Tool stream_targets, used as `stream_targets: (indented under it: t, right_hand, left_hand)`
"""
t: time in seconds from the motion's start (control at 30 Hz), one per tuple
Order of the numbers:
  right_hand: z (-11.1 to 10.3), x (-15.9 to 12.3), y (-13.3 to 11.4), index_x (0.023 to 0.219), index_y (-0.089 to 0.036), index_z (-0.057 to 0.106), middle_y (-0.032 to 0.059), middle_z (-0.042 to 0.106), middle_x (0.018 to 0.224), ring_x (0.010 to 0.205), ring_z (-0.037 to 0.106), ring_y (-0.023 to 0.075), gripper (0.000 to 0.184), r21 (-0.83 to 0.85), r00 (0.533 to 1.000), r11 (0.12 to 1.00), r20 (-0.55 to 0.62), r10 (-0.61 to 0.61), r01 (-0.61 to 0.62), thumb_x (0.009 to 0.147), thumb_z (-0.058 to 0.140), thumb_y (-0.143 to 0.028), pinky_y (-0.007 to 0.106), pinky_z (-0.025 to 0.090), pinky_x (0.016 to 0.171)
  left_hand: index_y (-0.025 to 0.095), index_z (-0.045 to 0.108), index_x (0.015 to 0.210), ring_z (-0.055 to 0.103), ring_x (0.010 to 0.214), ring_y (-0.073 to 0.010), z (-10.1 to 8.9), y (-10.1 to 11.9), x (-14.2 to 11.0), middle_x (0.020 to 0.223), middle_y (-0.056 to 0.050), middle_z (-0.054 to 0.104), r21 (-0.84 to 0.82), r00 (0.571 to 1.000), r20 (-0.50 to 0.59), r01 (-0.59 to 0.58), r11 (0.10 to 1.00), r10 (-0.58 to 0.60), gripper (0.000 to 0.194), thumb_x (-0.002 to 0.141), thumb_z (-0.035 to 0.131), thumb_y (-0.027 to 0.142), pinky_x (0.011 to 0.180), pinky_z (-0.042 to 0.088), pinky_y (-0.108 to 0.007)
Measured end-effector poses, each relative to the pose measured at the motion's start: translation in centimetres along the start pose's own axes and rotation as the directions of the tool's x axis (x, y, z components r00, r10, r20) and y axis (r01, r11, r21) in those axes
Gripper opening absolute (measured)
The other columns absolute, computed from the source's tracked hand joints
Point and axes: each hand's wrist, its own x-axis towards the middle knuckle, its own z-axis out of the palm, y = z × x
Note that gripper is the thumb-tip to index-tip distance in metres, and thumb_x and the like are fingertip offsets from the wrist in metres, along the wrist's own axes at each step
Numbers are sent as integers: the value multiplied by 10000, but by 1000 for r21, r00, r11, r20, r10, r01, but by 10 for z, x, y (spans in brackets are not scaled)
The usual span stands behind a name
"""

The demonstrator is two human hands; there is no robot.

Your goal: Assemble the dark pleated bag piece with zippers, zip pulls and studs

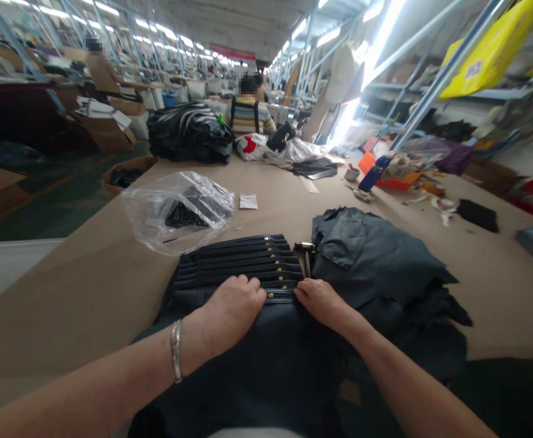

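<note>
Dark leather-like garment pieces (230, 267) lie in overlapping rows in front of me, each row with a gold-coloured fastener near its right end. My left hand (236, 307), with a silver bracelet at the wrist, is closed on the nearest piece, left of its gold fastener (271, 295). At the right end of that same edge, the fingers of my right hand (316, 298) pinch the material. The piece's lower part hangs toward me over the table edge. A hammer (306, 250) lies just beyond my right hand, partly hidden.
A heap of dark leather-like pieces (376, 267) lies at the right. A clear plastic bag (179, 210) with dark items sits at the left on the brown table (102, 267). Farther back are a dark stack (191, 134) and an orange box (398, 179). People sit in the background.
</note>
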Motion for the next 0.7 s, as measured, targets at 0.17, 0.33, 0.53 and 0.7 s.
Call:
stream_targets:
  t: [0.17,0.33,0.53,0.7]
  right_hand:
    - [-2,-28,-3,1099,-197,599,52,676,995,918,621,188,331,442,996,893,7,93,-87,832,552,-388,290,448,811]
    - [12,-79,-7,1453,-249,222,37,524,1331,1157,532,168,838,851,985,497,125,118,-168,725,638,-247,303,422,1000]
    - [-11,-92,2,1474,-261,203,33,648,1047,837,618,146,731,721,969,661,60,241,-209,803,488,-207,286,499,759]
    - [-54,-88,22,1299,-290,522,53,684,990,908,638,210,465,144,997,989,75,27,-38,834,521,-272,335,475,834]
  left_hand:
    - [157,605,1115,555,910,-221,25,5,-1,1014,-86,596,-83,994,-32,-106,991,104,283,874,466,105,841,493,-383]
    - [176,598,1154,534,995,-245,27,0,-2,1074,-82,587,-154,996,-26,-90,984,87,323,833,611,206,917,471,-417]
    - [165,629,1110,548,947,-253,24,1,3,1036,-87,594,-186,998,1,-56,981,57,291,823,616,210,873,487,-429]
    - [160,613,1173,546,1006,-266,33,4,-4,1109,-106,597,-171,998,-45,-43,984,36,362,823,614,249,918,470,-441]
